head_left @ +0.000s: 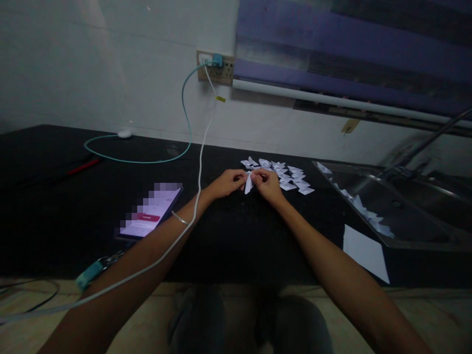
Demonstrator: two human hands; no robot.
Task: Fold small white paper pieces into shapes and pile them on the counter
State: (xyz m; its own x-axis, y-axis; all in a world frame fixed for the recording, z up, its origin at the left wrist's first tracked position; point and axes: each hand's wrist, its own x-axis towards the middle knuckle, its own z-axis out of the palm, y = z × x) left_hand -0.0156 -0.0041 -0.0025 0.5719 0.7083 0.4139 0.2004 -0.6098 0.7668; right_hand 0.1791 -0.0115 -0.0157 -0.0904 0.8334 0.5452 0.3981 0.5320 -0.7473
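Both my hands meet over the black counter, pinching one small folded white paper piece between them. My left hand grips its left side with closed fingers. My right hand holds its right side, fingers curled. Just beyond my hands lies a pile of several similar folded white paper pieces. A thin bracelet circles my left wrist.
A lit phone lies on the counter to the left. A white cable and a teal cable run from a wall socket. A steel sink holding paper pieces sits right. A white sheet lies near the counter's edge.
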